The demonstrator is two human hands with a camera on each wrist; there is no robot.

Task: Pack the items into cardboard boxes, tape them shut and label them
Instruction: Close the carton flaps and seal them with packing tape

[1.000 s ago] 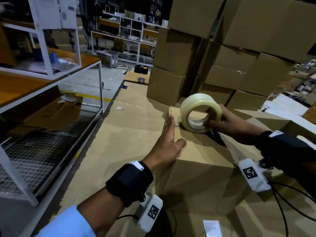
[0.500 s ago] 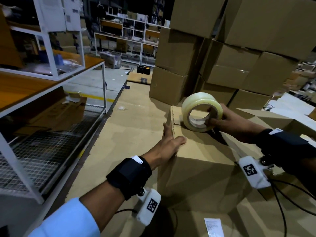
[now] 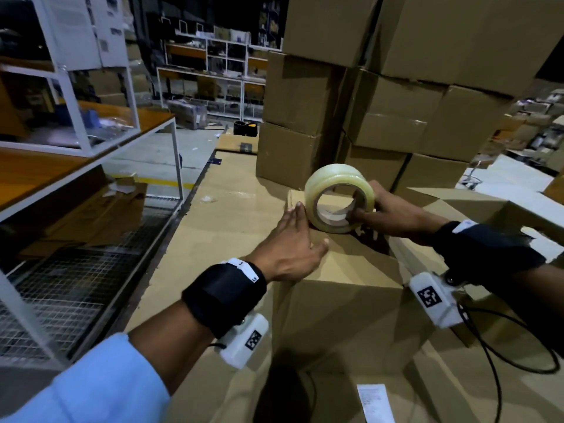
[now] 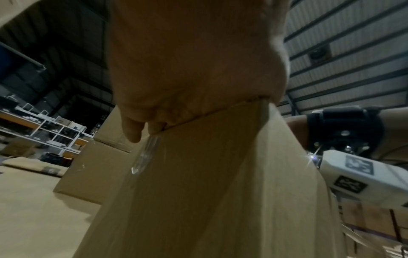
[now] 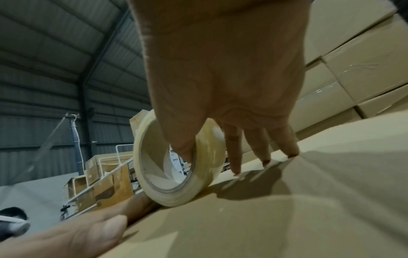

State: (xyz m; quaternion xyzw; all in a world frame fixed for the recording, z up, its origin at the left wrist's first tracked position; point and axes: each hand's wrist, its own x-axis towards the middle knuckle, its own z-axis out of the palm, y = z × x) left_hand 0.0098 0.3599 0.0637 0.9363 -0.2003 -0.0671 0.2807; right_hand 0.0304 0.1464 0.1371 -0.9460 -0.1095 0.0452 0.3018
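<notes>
Right now I'm taping the cardboard box (image 3: 335,270) shut — my left hand (image 3: 290,248) lying flat on its top edge, my right hand (image 3: 393,215) pinching the tape roll (image 3: 338,198) standing on the lid — and next I'm probably needing a steady pull along the seam.

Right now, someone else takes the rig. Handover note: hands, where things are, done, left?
Left hand: open, flat on the cardboard box top at its left edge, fingers over the edge.
Right hand: grips the clear tape roll, thumb through its core; roll stands on edge on the box top.
Done: flaps closed; a tape strip shows on the box side.
Left: run tape across the top, cut, label. White slip lies nearer, low in the head view.
</notes>
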